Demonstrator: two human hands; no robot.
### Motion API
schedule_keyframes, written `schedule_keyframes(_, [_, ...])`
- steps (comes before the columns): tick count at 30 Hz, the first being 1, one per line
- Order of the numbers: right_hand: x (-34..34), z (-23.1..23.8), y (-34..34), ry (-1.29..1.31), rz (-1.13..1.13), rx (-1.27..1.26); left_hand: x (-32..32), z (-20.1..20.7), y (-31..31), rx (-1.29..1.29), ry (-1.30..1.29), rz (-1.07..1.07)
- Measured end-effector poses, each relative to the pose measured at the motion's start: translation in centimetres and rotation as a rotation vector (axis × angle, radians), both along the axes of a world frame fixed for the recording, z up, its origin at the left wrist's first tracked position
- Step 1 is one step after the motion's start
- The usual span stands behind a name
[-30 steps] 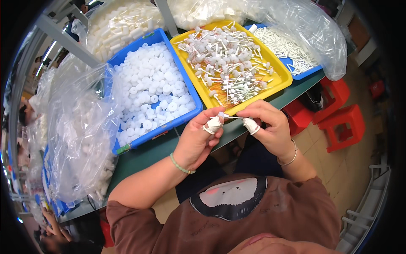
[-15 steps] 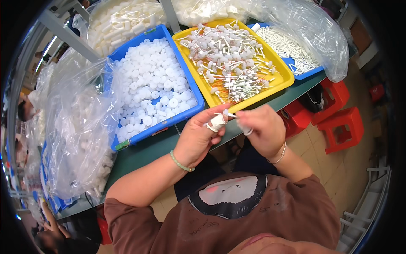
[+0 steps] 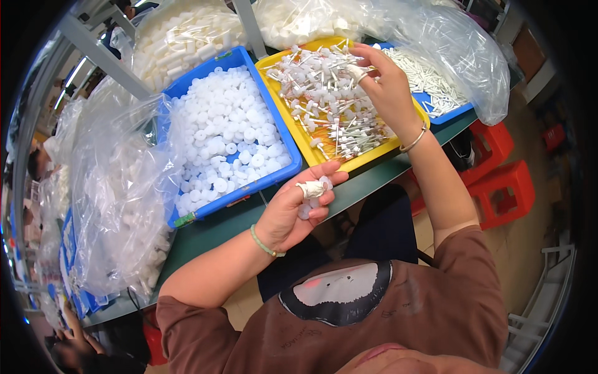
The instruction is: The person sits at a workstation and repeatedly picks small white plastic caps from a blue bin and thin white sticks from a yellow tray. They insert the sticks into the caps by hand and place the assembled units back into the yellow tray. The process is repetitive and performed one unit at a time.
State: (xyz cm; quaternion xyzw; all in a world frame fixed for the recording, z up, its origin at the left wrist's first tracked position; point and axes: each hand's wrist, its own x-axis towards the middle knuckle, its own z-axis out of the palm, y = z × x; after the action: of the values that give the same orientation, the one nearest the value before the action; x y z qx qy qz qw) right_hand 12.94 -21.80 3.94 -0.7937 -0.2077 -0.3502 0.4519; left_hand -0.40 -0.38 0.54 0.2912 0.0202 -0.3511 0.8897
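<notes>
My left hand (image 3: pixel 293 206), in front of the trays, curls round several translucent white plastic discs (image 3: pixel 305 210). White wrapping covers its thumb. Over the far right part of the yellow tray (image 3: pixel 398 142) reaches my right hand (image 3: pixel 389 90). Its thumb, also wrapped in white, and its index finger are apart, and I see nothing held between them. Beneath it lie many thin white sticks with white discs on them (image 3: pixel 333 93), orange strands among them. Loose discs of the same kind (image 3: pixel 224 118) fill the blue tray (image 3: pixel 285 169) left of the yellow one.
A smaller blue tray (image 3: pixel 445 115) with short white rods (image 3: pixel 420 75) stands at the right, partly under a clear plastic bag (image 3: pixel 464 56). Bags of white parts (image 3: pixel 121 212) crowd the left and back. Red stools (image 3: pixel 507 193) stand at the right; another person (image 3: pixel 81 343) is at lower left.
My right hand has left my left hand and moved away and to the right, over the yellow tray. My left hand stays nearly in place, now turned so the discs show.
</notes>
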Motion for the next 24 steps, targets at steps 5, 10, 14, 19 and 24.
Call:
schedule_keyframes(5, [-4.0,-0.6,-1.7,0.254,0.205,-0.292,-0.1,-0.2,0.2,0.066,-0.018,-0.085])
schedule_keyframes(10, [-5.0,-0.4,-1.1,0.032,0.306,-0.598,-0.2,-0.5,0.3,0.068,-0.005,-0.081])
schedule_keyframes(14, [-4.0,-0.4,0.0,0.007,0.362,-0.802,-0.2,-0.3,0.2,0.031,-0.044,-0.040])
schedule_keyframes(19, [-3.6,-0.6,0.0,0.037,0.328,-0.944,0.1,-0.3,0.5,0.069,-0.085,-0.024])
schedule_keyframes(24, [-3.3,-0.7,-0.1,0.054,0.337,-0.978,0.1,-0.5,0.7,0.090,-0.087,-0.025])
